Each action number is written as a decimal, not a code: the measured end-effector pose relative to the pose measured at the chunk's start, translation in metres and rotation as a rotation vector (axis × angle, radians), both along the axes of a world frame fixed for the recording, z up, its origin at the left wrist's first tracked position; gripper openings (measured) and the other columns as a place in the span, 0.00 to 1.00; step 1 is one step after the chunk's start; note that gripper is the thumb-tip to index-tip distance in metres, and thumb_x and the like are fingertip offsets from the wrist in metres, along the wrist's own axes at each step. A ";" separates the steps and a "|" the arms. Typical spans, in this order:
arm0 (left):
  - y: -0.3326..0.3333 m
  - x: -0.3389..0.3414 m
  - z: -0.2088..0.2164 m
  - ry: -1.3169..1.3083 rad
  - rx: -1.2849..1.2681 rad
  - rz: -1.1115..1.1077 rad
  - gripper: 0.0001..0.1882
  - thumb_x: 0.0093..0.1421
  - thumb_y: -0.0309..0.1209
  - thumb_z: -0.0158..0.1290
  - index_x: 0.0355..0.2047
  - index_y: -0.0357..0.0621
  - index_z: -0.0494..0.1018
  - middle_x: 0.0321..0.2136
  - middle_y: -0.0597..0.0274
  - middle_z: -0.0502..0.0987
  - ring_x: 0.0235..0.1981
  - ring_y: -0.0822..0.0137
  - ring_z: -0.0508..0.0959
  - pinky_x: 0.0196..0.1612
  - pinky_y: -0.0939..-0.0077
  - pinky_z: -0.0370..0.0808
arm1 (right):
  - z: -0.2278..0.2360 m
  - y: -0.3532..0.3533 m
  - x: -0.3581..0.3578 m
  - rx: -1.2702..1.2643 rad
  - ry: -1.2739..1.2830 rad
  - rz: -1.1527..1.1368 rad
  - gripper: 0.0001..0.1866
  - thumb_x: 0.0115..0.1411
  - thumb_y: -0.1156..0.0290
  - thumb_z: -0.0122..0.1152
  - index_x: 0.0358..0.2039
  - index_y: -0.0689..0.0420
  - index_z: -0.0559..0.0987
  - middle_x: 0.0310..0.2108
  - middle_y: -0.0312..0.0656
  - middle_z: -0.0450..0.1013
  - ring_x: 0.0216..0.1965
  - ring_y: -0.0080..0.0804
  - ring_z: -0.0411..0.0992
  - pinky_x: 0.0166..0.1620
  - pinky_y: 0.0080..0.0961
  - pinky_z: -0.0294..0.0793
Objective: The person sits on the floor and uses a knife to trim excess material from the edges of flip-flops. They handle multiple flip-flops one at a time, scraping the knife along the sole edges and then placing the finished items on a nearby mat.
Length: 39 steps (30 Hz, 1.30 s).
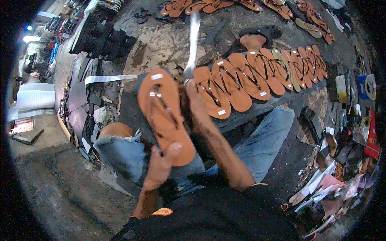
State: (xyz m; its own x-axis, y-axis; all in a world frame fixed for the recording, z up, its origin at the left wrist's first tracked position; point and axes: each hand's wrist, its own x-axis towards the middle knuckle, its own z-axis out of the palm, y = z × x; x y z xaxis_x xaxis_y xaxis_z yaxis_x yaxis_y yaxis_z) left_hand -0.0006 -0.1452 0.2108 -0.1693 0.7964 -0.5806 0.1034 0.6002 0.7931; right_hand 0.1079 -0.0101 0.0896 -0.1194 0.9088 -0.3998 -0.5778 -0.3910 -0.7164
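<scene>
My left hand (160,166) grips a tan flip-flop (168,130) by its heel end, thumb pressed on the footbed. The sandal is tilted upright, its dark strap facing me and a small white label (157,76) near the toe. My right hand (195,100) is beside it, blurred, with fingertips closed at the lower end of a long white strip (194,38). The strip stretches away from me. Close to this hand, a row of similar flip-flops (212,92) lies side by side, several bearing white labels.
Another white strip (110,78) sticks out left of the held sandal. More flip-flops (213,5) lie at the far edge. Dark stacked pieces (100,38) stand at the far left. Scraps (321,184), tins (366,86) and a dark-handled tool (309,120) crowd the right.
</scene>
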 end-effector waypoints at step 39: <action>0.026 -0.005 0.063 -0.303 -0.040 -0.175 0.17 0.64 0.36 0.65 0.46 0.38 0.76 0.40 0.67 0.81 0.37 0.78 0.78 0.41 0.80 0.76 | 0.141 -0.076 0.137 0.521 -0.985 0.885 0.18 0.72 0.54 0.51 0.43 0.57 0.78 0.33 0.58 0.77 0.38 0.64 0.75 0.39 0.53 0.73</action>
